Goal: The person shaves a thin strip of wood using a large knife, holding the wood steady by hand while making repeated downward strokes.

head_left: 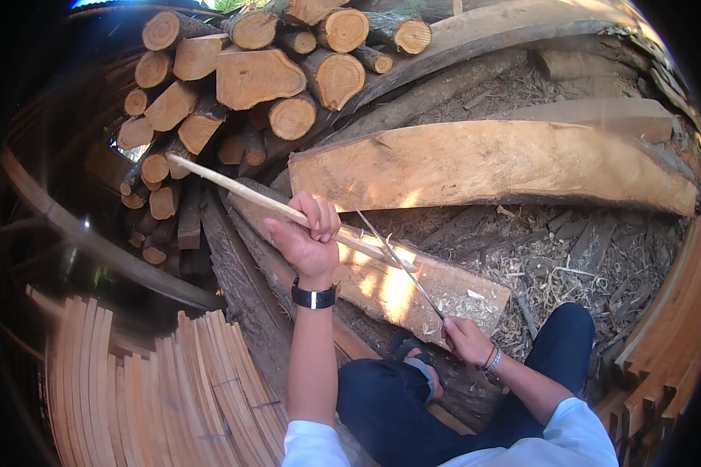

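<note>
My left hand (pixel 309 240), with a black watch on its wrist, is wrapped round a pale, debarked wooden stick (pixel 230 184). The stick slants from the log pile down to a thick plank (pixel 475 305), where its near end rests. My right hand (pixel 467 341) grips the near end of a long, thin-bladed knife (pixel 417 283), seen almost edge-on. Its blade crosses the stick close to the lower end, among curled shavings; its handle is mostly hidden in my fingers. Sunlight patches fall on the plank around the blade.
Cut logs (pixel 261 78) are stacked at the far left. A broad sawn slab (pixel 491 165) lies beyond the plank. Bundled thin slats (pixel 163 389) stand at the near left, and more boards (pixel 670 327) at the right edge. Wood shavings (pixel 557 268) cover the ground. My sandalled foot (pixel 422 370) is beside the plank.
</note>
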`<state>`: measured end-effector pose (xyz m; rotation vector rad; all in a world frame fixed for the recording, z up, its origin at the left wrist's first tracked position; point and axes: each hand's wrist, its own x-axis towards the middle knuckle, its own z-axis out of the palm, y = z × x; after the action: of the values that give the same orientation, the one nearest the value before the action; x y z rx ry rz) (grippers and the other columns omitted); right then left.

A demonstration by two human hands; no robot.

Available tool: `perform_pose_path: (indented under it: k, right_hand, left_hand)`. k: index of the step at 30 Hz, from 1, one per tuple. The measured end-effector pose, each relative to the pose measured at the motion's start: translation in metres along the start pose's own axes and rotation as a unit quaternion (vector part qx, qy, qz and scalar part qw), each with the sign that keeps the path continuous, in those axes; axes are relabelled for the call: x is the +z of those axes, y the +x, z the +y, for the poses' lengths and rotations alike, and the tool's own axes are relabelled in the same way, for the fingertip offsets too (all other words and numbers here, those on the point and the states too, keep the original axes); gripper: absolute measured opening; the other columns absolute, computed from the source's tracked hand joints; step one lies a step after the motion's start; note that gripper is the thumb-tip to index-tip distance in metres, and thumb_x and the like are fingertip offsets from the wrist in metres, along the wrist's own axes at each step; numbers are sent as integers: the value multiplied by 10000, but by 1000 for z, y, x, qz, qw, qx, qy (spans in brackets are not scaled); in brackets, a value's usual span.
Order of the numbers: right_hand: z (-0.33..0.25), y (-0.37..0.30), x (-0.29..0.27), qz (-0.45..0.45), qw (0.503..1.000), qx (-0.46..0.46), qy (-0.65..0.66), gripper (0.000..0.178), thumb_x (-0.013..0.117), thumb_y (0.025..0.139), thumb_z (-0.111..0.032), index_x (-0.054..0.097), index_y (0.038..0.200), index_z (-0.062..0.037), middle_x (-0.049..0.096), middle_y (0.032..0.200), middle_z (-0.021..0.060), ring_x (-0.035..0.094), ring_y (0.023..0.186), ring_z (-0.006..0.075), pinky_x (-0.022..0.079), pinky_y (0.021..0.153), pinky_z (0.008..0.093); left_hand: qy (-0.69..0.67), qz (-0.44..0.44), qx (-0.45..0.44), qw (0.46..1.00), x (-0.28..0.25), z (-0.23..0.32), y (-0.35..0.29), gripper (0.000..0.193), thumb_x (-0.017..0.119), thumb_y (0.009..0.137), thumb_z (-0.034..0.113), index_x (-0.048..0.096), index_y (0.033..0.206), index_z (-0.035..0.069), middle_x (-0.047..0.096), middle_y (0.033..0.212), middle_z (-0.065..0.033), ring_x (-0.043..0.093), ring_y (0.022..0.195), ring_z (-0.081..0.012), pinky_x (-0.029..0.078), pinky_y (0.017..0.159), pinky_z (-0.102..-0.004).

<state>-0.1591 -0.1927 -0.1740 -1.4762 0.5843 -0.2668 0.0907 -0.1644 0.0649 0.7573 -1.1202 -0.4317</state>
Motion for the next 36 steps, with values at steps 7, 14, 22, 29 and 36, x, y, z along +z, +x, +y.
perform_pose_path:
  k: [7, 14, 22, 29, 36]
  right_hand:
    - [-12, -3, 13, 8, 997, 21, 79, 544, 294, 1048, -476, 514, 842, -23, 468, 569, 29, 466, 423, 126, 394, 389, 279]
    - [-56, -8, 6, 24, 994, -30, 98, 578, 286, 1046, -492, 503, 805, -15, 457, 542, 33, 448, 392, 127, 373, 374, 281]
    - [-40, -9, 17, 13, 997, 79, 17, 624, 280, 1036, -526, 487, 721, -30, 460, 535, 35, 465, 410, 139, 393, 386, 301]
    - [-45, -2, 8, -80, 949, 182, 244, 613, 264, 1003, -618, 455, 783, -79, 406, 564, 11, 376, 381, 114, 353, 370, 272]
    - [-48, -5, 16, -49, 978, 130, 157, 574, 310, 1017, -568, 459, 766, -74, 412, 538, 13, 403, 397, 121, 363, 381, 279]
  left_hand:
    - [-11, -11, -33, 999, 19, -27, 37, 639, 341, 979, 647, 347, 610, 125, 260, 500, 46, 223, 431, -68, 179, 422, -246]
    - [-23, 5, -18, 1000, -1, -24, 29, 646, 380, 984, 621, 368, 589, 109, 283, 489, 41, 238, 419, -60, 177, 412, -240]
    - [1, 19, 8, 1000, -1, -18, 26, 640, 342, 998, 610, 336, 587, 118, 248, 483, 39, 206, 424, -72, 154, 417, -254]
    - [-26, 12, -3, 1000, -9, -17, 27, 644, 342, 1002, 601, 333, 575, 119, 250, 480, 35, 203, 416, -69, 153, 408, -255]
    - [-25, -1, 4, 1000, -14, -14, 27, 648, 334, 1001, 607, 335, 570, 122, 247, 473, 37, 203, 416, -71, 149, 407, -255]
